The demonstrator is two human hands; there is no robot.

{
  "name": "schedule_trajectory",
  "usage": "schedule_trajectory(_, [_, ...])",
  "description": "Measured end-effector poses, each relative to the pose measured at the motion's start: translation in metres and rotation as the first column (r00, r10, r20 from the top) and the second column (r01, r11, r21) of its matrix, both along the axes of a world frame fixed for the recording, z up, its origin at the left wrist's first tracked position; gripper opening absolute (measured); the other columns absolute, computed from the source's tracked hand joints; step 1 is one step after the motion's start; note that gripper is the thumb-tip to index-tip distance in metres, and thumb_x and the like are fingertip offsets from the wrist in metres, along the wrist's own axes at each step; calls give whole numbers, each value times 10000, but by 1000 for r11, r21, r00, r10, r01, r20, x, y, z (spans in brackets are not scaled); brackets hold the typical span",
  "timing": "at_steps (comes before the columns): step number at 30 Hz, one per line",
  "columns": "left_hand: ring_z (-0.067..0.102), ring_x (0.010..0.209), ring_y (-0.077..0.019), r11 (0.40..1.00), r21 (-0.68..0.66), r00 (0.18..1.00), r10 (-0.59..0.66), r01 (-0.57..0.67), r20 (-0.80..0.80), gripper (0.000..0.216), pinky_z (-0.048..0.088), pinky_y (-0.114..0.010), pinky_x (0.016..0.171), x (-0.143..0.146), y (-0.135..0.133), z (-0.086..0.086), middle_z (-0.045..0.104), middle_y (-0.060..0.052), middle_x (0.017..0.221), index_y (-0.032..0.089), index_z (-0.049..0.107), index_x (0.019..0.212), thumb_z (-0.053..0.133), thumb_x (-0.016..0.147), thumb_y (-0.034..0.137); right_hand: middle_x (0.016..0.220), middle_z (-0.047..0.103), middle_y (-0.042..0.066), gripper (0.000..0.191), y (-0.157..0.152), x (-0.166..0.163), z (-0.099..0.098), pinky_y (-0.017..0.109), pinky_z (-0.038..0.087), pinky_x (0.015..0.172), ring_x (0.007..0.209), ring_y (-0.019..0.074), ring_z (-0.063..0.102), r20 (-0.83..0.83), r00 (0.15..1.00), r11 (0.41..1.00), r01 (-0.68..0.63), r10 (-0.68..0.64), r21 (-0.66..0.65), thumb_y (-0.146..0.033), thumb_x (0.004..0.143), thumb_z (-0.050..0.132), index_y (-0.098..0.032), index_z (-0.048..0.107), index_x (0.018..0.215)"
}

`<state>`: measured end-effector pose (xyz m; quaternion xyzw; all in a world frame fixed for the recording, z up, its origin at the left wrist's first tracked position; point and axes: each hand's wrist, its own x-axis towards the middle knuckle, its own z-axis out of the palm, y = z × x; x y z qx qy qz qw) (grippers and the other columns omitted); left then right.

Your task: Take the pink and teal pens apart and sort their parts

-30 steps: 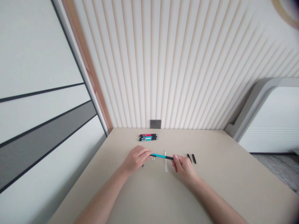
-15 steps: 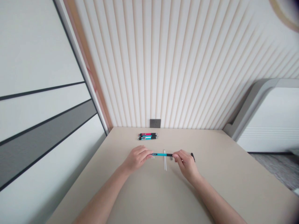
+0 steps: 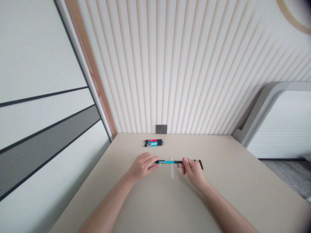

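My left hand (image 3: 143, 166) and my right hand (image 3: 193, 170) hold a teal and black pen (image 3: 169, 161) level between them, just above the beige table (image 3: 157, 207). The left fingers pinch its left end and the right fingers grip its black right end. Under the pen lies a thin white refill tube (image 3: 171, 170), pointing away from me. A small black pen part (image 3: 201, 164) lies just right of my right hand.
A row of several assembled pens (image 3: 154, 142), pink and teal with black, lies near the wall. A grey wall socket (image 3: 161, 129) sits behind them. A white and grey cabinet (image 3: 279, 123) stands at the right.
The pen has levelled out from a slight tilt. My right hand has shifted along its right end, covering one of the two black parts on the table.
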<state>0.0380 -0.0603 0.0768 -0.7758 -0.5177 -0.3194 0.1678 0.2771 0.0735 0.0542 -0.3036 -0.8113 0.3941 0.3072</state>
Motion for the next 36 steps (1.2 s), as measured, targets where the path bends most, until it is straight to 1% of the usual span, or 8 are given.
schedule_trajectory(5, [637, 791, -175, 1000, -7, 1000, 11, -11, 13, 179, 515, -333, 754, -2, 1, 2, 695, -60, 874, 185, 612, 1095, 525, 959, 265, 435, 551, 3, 626, 0, -1, -4, 244, 392, 500, 431, 140, 508, -12, 1000, 998, 1, -1, -59, -582, 973, 247, -200, 552, 583])
schedule_trajectory(11, [562, 674, -166, 998, -57, 1000, 11, -11, 12, 246, 453, -303, 648, -2, 3, 2, 643, -49, 738, 159, 622, 902, 439, 994, 294, 552, 582, 15, 524, 6, 3, -1, 256, 403, 554, 526, 148, 528, 8, 1000, 979, -1, -1, 204, -511, 972, 342, -202, 600, 637])
schedule_trajectory(14, [553, 672, -166, 998, -64, 1000, 19, -18, 15, 271, 442, -300, 649, -3, 3, 2, 631, -49, 734, 161, 619, 886, 422, 1000, 309, 677, 646, 42, 421, 10, 5, 1, 273, 451, 607, 621, 172, 569, -43, 998, 972, -28, 39, 234, -509, 942, 436, -206, 685, 789])
schedule_trajectory(19, [547, 690, -164, 998, -45, 997, 49, -46, 56, 194, 435, -287, 658, -7, 2, 1, 639, -40, 764, 170, 606, 904, 466, 986, 276, 782, 683, 64, 407, 9, 5, 3, 262, 455, 563, 687, 188, 585, -88, 993, 990, -61, 73, 130, -513, 934, 449, -200, 701, 997])
schedule_trajectory(22, [549, 692, -163, 998, -36, 996, 61, -59, 67, 182, 436, -282, 655, -8, 1, 0, 637, -38, 767, 173, 605, 917, 469, 985, 275, 719, 667, 54, 476, 7, 4, 4, 268, 448, 601, 669, 180, 580, -57, 996, 994, -59, 64, 87, -493, 971, 360, -182, 702, 856])
schedule_trajectory(25, [553, 690, -164, 997, -29, 995, 75, -73, 68, 208, 442, -282, 651, -9, 1, -1, 630, -39, 757, 173, 612, 916, 454, 990, 286, 679, 655, 44, 481, 9, 3, 2, 276, 447, 612, 636, 174, 561, -29, 998, 997, -50, 52, 65, -514, 949, 401, -182, 677, 736])
schedule_trajectory(30, [555, 690, -164, 996, -27, 995, 89, -87, 55, 214, 447, -281, 652, -9, 2, -2, 625, -38, 747, 174, 617, 906, 456, 989, 287, 767, 679, 47, 392, 12, 3, -1, 285, 469, 632, 687, 184, 572, -95, 995, 999, -19, 22, 32, -531, 878, 540, -192, 689, 1006])
schedule_trajectory(36, [547, 696, -164, 996, -32, 994, 86, -84, 62, 210, 439, -278, 652, -9, 2, -1, 629, -39, 761, 166, 600, 927, 442, 996, 284, 857, 698, 64, 369, 12, 3, 1, 292, 472, 654, 718, 183, 587, -157, 987, 998, -36, 28, -46, -516, 891, 535, -193, 696, 968])
